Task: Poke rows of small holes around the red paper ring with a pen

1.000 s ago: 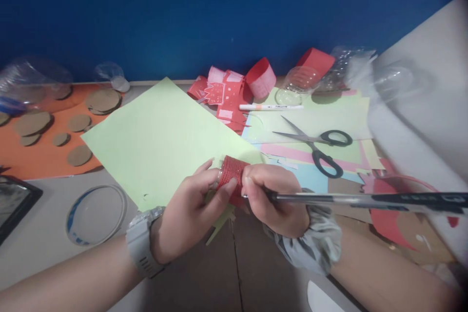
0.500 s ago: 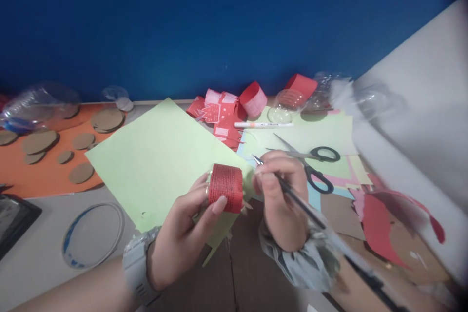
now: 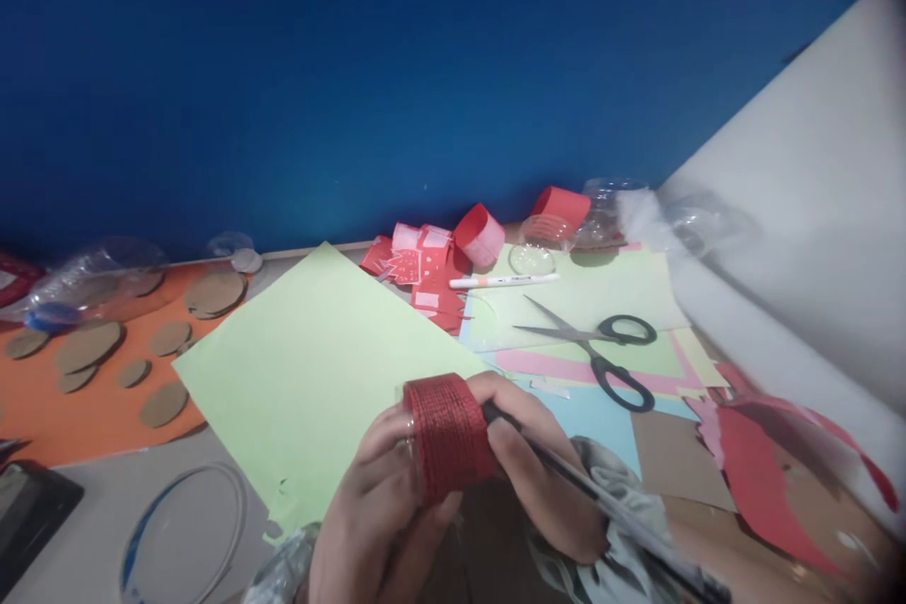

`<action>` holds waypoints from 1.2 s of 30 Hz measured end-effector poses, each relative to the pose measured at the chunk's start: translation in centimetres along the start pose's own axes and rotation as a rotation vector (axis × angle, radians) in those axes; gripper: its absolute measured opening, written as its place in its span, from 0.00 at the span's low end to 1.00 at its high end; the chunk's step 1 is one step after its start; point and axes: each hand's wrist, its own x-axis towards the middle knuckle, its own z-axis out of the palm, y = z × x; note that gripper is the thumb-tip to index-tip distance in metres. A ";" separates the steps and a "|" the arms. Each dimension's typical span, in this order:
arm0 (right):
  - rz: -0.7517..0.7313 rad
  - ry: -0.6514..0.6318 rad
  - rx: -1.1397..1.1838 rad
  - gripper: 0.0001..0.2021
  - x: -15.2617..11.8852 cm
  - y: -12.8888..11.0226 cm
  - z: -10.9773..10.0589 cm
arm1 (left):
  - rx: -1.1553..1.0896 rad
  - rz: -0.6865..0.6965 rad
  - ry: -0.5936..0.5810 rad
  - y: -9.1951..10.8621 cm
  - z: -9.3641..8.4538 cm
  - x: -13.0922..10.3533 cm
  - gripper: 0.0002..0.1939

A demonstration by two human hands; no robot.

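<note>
My left hand (image 3: 386,491) is wrapped round a short ring wound with dark red cord (image 3: 453,434), with a clear plastic edge showing on its left. A slim dark and grey pen (image 3: 584,481) is gripped in my right hand (image 3: 528,434). The right fingers are up against the right side of the ring, and the pen's tip is hidden there. A sheet of light green paper (image 3: 304,359) lies behind the left hand. Black-handled scissors (image 3: 595,340) lie spread open beyond the right hand.
Cardboard discs (image 3: 89,346) lie on orange paper (image 3: 42,401) at left, near a clear plastic bottle (image 3: 106,274). A tape-like ring (image 3: 131,547) is in front. Red paper pieces (image 3: 435,278), a white marker (image 3: 502,282) and clear plastic cups (image 3: 542,245) stand toward the blue wall (image 3: 425,85).
My right hand has moved left and down to the red ring, taking the pen tip out of sight. The left hand has turned and lowered the ring. The view has tilted up.
</note>
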 end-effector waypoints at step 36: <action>0.031 0.080 -0.127 0.19 1.7 -0.1 -0.2 | 0.604 0.208 0.052 -1.4 4.1 -2.1 0.11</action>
